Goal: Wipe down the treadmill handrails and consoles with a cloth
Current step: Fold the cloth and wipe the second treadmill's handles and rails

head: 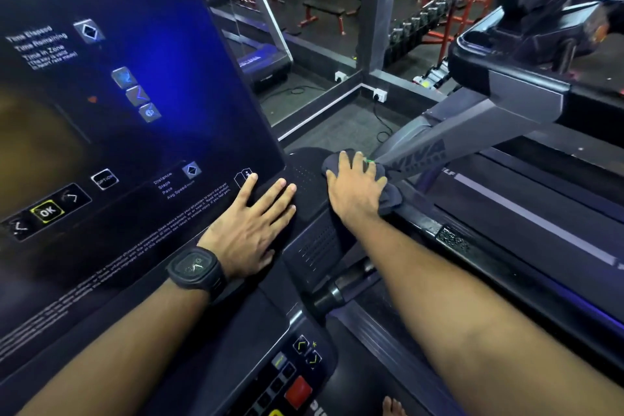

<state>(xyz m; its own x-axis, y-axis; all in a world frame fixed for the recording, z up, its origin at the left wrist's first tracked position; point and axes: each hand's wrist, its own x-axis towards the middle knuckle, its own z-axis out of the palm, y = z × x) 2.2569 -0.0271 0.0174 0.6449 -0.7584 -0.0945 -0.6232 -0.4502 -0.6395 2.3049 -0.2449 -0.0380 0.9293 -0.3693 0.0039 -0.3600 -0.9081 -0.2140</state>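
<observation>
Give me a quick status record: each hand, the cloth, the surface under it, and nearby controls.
left hand: flat, fingers spread, resting on the lower right corner of the console
right hand: fingers spread, pressing down on the cloth
cloth: dark, bunched under the right hand, on the side pad right of the console
wristwatch: black, on the left wrist
red button: on the lower control panel, untouched

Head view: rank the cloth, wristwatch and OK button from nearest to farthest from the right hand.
1. Cloth, pressed under the right hand.
2. Wristwatch, down to its left.
3. OK button, far left on the console.
</observation>
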